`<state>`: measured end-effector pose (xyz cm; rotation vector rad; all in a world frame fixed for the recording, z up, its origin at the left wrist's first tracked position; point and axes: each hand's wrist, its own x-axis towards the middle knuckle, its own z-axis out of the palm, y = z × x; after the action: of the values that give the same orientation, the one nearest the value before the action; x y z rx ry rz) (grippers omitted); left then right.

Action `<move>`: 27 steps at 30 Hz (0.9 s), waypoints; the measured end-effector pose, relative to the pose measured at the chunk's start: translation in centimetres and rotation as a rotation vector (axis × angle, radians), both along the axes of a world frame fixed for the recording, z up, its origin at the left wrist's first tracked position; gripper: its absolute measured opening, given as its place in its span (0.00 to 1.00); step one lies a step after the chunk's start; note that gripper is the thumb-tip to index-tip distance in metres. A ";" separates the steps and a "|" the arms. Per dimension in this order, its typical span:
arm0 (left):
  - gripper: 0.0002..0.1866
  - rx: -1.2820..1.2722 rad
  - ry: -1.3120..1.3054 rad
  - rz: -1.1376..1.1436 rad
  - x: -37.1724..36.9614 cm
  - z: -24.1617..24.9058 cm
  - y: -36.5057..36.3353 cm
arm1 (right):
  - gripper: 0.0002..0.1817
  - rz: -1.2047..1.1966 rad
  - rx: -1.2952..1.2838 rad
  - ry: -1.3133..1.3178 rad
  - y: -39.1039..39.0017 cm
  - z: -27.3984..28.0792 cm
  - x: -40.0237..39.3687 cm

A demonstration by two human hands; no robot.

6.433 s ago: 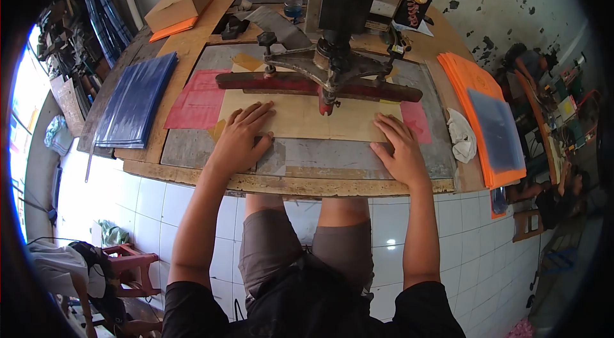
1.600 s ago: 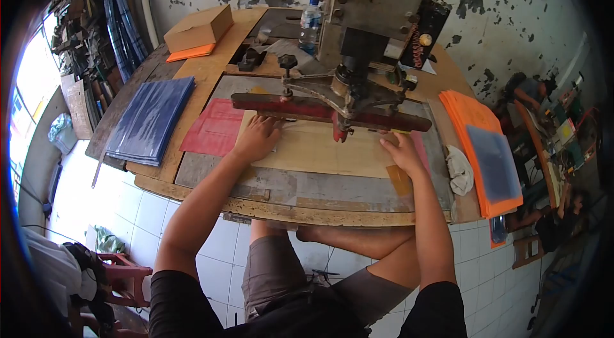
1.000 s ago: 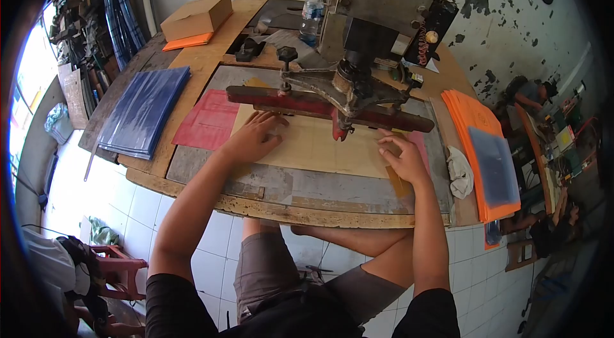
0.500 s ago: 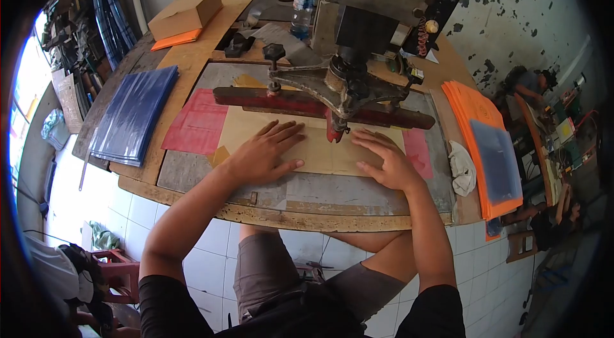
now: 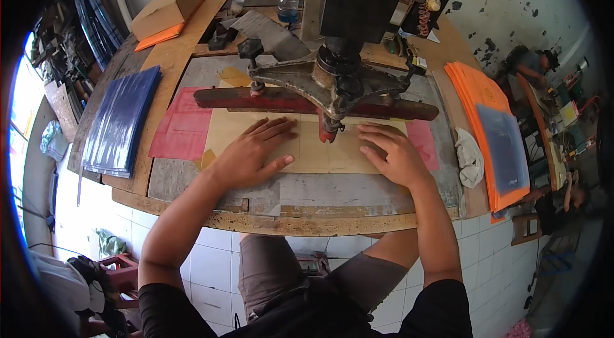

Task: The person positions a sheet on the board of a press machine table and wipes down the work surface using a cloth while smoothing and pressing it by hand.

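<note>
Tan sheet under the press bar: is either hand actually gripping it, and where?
Neither grips it. The left hand and right hand lie flat, fingers spread, on top of the tan sheet, either side of its middle.

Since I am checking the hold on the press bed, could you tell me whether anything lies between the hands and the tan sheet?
Nothing visible does: the left hand and right hand both lie flat on the tan sheet, just in front of the red bar.

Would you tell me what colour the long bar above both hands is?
The long bar is dark red, seen in the head view.
</note>
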<state>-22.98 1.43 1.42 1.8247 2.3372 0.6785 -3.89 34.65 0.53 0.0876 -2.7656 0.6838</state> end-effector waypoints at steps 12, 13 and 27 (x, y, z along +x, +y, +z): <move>0.35 0.003 0.030 -0.028 0.7 -0.5 1.1 | 0.33 0.197 0.123 -0.039 -2.5 0.4 -0.8; 0.35 0.005 0.023 -0.027 0.7 -0.5 1.0 | 0.33 0.191 0.104 -0.044 -2.4 0.3 -0.9; 0.26 0.078 0.086 0.085 0.7 -0.1 -0.1 | 0.16 -0.075 0.072 0.118 0.0 0.5 0.6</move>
<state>-22.31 1.38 1.28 1.8305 2.4890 0.7254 -3.26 34.65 1.05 0.0372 -2.6650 0.5417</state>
